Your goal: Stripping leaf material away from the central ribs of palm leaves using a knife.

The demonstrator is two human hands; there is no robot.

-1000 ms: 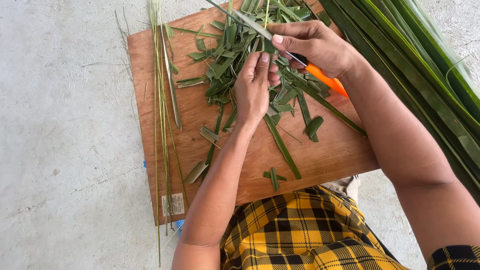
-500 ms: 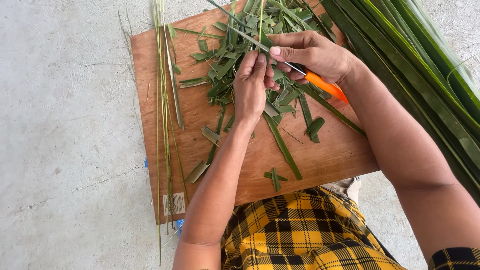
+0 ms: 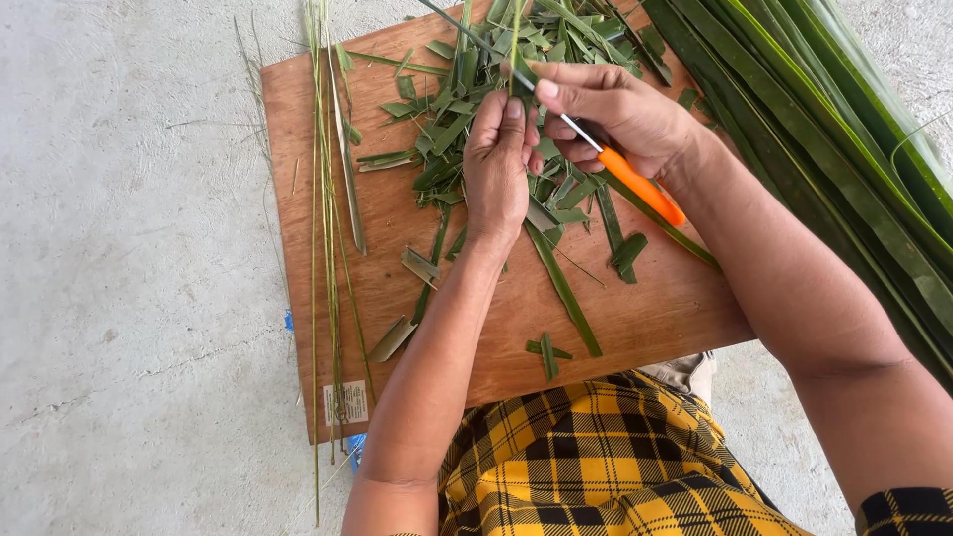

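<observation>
Seen from above: left hand [image 3: 496, 164] closed in a pinch grip on a narrow green leaf strip [image 3: 516, 40], thumb and fingertips pressed together around it, held upright over the middle of the wooden board [image 3: 328, 288]
Right hand [image 3: 620, 109] just beside, nearly touching the left, grip wrapped shut around a small knife [image 3: 596, 149] with an orange handle; handle sticking out from under the palm towards the right forearm, thin blade running up and left past the pinched strip
Under both hands, a loose heap of cut leaf pieces [image 3: 467, 109] spread across the upper half of the board, with a few stray pieces [image 3: 548, 352] nearer the lower edge
Along the board's left side, a bundle of thin pale leaf ribs [image 3: 323, 218] laid lengthwise, reaching past the board onto the concrete floor [image 3: 129, 298]
At upper right, a stack of long whole green leaves [image 3: 844, 149] lying slantwise, overlapping the board's right corner
At the bottom, yellow and black checked cloth [image 3: 596, 457] over the lap, touching the board's near edge
</observation>
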